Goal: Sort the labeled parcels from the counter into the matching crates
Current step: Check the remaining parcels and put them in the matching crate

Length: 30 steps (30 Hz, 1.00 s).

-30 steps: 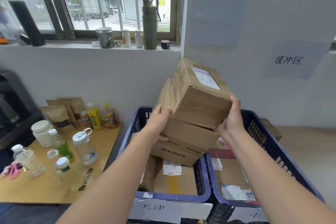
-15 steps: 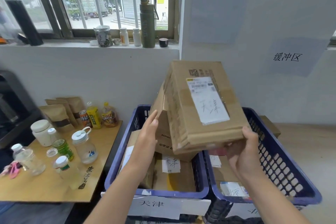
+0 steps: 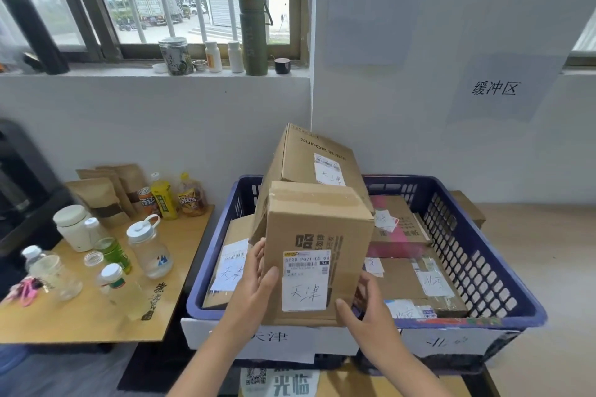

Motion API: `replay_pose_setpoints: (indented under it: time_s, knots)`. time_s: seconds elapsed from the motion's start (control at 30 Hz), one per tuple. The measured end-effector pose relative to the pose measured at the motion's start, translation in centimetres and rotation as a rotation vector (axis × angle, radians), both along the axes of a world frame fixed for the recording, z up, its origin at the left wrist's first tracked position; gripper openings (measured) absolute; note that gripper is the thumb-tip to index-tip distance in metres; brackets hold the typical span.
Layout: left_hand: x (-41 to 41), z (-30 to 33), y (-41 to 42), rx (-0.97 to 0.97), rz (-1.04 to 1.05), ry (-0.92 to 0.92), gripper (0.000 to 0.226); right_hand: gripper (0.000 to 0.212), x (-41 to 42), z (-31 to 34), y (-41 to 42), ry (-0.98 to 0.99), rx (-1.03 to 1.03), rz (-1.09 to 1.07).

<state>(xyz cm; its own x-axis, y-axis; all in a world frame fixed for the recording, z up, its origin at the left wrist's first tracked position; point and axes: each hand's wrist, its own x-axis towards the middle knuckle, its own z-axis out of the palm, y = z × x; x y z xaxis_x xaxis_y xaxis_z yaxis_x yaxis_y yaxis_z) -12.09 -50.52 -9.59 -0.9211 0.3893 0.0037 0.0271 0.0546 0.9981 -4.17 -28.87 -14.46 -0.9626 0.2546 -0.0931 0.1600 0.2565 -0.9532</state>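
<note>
A small brown cardboard parcel (image 3: 317,219) with a white label handwritten 天津 stands upright in the front of the left blue crate (image 3: 195,303), whose paper tag (image 3: 271,337) reads 天津. My left hand (image 3: 254,280) grips the parcel's left edge, thumb on its front face. My right hand (image 3: 364,309) holds its lower right corner. Behind it a larger SUPOR parcel (image 3: 309,155), also marked 天津, leans tilted in the same crate. The right blue crate (image 3: 483,255) holds several labelled parcels.
A low wooden table (image 3: 80,325) on the left carries several bottles, jars and brown pouches. The windowsill holds a green flask (image 3: 253,32) and small containers. A paper sign (image 3: 495,88) hangs on the white wall behind the crates.
The small parcel was up in the air with its label tilted towards me; it has come down into the left crate, standing in front of the SUPOR parcel. Both hands moved down with it.
</note>
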Motion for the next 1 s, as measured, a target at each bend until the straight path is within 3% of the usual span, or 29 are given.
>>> replay_pose_setpoints:
  time_s: [0.17, 0.57, 0.73, 0.9, 1.0]
  knots:
    - [0.7, -0.1, 0.4, -0.094, 0.022, 0.047, 0.048, 0.047, -0.2, 0.3, -0.6, 0.005, 0.018, -0.043]
    - [-1.1, -1.2, 0.2, -0.273, -0.004, 0.102, 0.056, 0.048, -2.0, 0.7, -1.6, -0.045, 0.174, -0.092]
    - [-0.9, -1.5, -0.6, -0.377, -0.058, 0.097, 0.060, 0.047, -2.1, 0.1, -1.7, -0.152, 0.345, -0.082]
    - [-0.6, -1.3, -1.2, -0.451, -0.097, 0.057, 0.044, 0.023, -2.0, 0.5, -1.7, -0.173, 0.458, -0.076]
    - [-0.1, -0.8, -1.6, -0.478, -0.117, 0.073, 0.051, 0.019, -2.0, 1.0, -1.1, -0.205, 0.518, -0.043]
